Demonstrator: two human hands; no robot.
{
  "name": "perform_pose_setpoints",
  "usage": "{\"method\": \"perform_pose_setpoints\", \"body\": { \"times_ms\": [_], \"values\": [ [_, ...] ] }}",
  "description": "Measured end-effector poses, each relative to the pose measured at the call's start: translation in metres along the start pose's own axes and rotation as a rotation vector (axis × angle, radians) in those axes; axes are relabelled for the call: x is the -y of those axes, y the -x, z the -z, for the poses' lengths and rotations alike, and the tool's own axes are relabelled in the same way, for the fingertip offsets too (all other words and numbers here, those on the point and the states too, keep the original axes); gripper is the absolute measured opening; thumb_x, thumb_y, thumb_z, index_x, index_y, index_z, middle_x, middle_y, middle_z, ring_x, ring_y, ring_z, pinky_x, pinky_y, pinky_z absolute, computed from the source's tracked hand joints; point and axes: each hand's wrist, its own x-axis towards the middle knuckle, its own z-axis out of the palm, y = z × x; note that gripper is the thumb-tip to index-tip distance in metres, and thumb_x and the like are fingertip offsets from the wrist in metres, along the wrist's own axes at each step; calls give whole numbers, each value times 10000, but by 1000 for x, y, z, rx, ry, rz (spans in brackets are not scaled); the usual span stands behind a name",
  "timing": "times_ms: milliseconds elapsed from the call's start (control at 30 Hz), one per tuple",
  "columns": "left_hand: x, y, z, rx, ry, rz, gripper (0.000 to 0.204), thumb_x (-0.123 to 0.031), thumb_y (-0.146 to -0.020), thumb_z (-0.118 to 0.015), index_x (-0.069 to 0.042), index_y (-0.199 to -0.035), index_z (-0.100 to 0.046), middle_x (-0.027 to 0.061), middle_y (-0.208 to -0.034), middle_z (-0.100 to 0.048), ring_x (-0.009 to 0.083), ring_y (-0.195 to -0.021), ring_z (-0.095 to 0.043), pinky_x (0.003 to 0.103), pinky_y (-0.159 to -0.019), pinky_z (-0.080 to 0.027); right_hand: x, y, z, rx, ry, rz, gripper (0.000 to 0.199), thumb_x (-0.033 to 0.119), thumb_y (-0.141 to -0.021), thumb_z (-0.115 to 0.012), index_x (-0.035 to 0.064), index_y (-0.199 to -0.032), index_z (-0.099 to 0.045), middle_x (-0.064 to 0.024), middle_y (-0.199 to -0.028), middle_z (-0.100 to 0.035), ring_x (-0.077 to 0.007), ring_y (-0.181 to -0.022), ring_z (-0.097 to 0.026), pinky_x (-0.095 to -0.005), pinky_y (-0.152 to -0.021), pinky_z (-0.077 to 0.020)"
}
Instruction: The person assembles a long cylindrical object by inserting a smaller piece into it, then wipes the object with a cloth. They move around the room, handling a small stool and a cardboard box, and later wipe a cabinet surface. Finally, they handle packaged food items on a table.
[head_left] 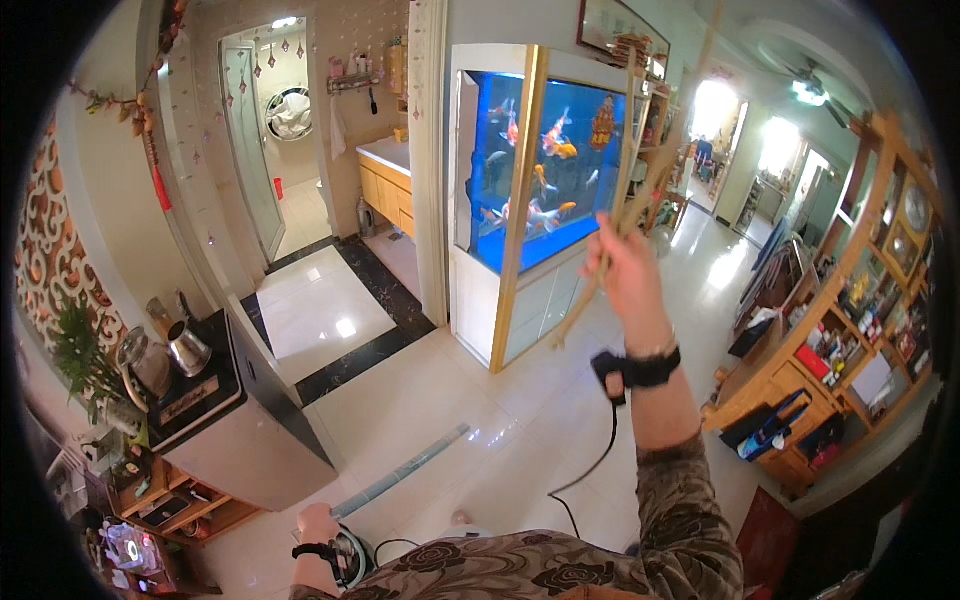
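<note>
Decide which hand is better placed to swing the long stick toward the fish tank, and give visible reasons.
Right, probably. The right hand is raised and grips the long stick in front of the fish tank. The left hand is low, near the floor.

The scene is brightly lit. Daylight enters through the doorways [745, 140] at upper right, which are overexposed to near white. A ceiling light [808, 92] adds a further bright spot. The glossy floor tiles [430, 400] carry glare streaks and soft reflections. The fish tank [545, 165] glows saturated blue. Fisheye distortion bends straight edges toward the rim; a black vignette fills the corners. The raised right hand [625, 265] is slightly motion-blurred.
</note>
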Motion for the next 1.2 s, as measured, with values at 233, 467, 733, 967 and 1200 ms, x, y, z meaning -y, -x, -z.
{"method": "perform_pose_setpoints", "body": {
  "times_ms": [233,467,733,967,1200],
  "values": [
    [-14,-85,66,-157,237,148,249,-183,-651,-644,-95,-882,-665,146,-945,-664,338,-929,-624,419,-778,-504,-17,-291,-64,192,-70,6,200,164,-916,-580,-28,-940,-531,-108,-774,-595,-239,-696,-620,-416,-695,-555],
    [-21,-168,76,-314,397,334,277,-226,-663,-679,-48,-875,-664,178,-855,-660,362,-810,-631,423,-683,-499,-91,-521,-115,73,-344,76,162,82,-942,-512,-67,-985,-466,-165,-806,-562,-285,-712,-592,-443,-665,-562],
    [-42,-277,64,-225,181,438,339,-348,-798,-578,-104,-1013,-671,184,-1035,-647,327,-942,-637,433,-741,-530,-97,-736,-98,-89,-444,134,190,4,-922,-418,-112,-1067,-380,-266,-853,-559,-374,-702,-628,-493,-649,-573],
    [-71,-340,114,-345,373,445,350,-379,-851,-500,-111,-1010,-659,170,-1015,-656,358,-960,-617,463,-774,-505,-126,-828,-70,-254,-646,93,172,2,-900,-371,-98,-1040,-375,-270,-870,-554,-365,-675,-621,-473,-591,-563],
    [-84,-333,189,-310,454,349,376,-392,-775,-603,-109,-1015,-662,167,-1001,-658,353,-980,-608,447,-822,-483,-146,-843,-54,-222,-725,67,227,39,-942,-398,-89,-1124,-357,-261,-982,-520,-397,-874,-594,-527,-807,-526]
  ]
}}
